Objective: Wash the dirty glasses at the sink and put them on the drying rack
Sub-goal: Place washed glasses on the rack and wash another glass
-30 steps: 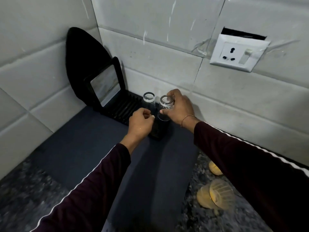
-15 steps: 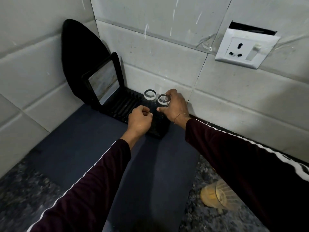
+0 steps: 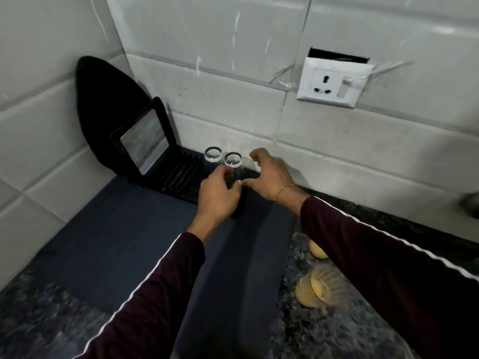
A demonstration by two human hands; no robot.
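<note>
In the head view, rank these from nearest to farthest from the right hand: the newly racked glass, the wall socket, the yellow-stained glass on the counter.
From the right hand:
1. Racked glass, just to its left on the drying rack.
2. Yellow-stained glass, lower right on the counter.
3. Wall socket, upper right on the tiles; close to the stained glass's rank.

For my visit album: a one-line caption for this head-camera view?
Two clear glasses stand inverted on the black drying rack; both hands hover beside them.
</note>
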